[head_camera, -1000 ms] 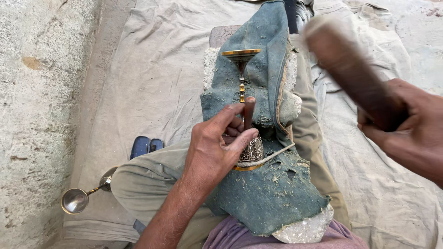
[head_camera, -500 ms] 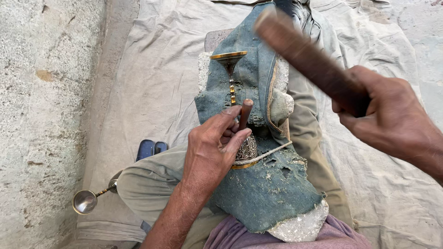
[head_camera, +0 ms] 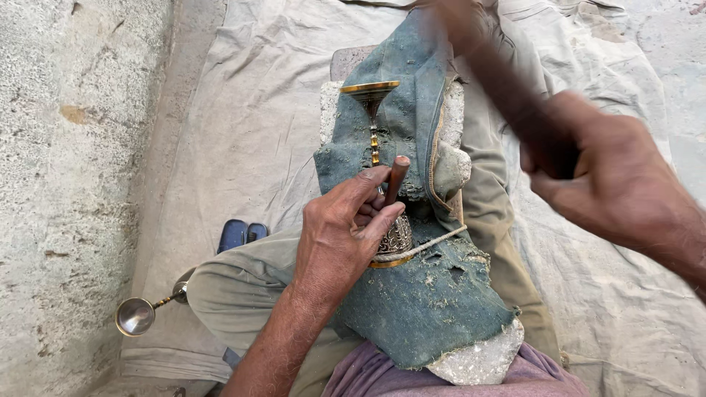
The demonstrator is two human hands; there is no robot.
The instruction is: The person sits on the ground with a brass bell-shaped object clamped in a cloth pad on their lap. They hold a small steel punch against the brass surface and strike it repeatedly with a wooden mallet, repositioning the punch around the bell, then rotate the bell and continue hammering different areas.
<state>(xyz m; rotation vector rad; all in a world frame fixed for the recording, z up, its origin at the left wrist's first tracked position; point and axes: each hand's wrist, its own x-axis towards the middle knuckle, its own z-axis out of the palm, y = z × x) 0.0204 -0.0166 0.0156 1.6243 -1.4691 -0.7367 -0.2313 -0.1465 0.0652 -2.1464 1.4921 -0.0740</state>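
1. My left hand (head_camera: 346,235) grips a punch (head_camera: 397,180) against the brass goblet (head_camera: 382,184), which lies on the denim-covered block (head_camera: 441,309).
2. My right hand (head_camera: 610,184) is clenched on the raised mallet (head_camera: 507,88).
3. I judge an off-centre blow could hit my fingers or dent the goblet.

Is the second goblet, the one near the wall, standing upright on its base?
No, the second goblet lies on its side on the cloth, partly hidden under the knee.

Bare forearms, no sleeves, left hand (head_camera: 346,228) and right hand (head_camera: 614,180) ungloved, khaki-olive trousers (head_camera: 235,294), mauve shirt hem (head_camera: 368,378) at waist
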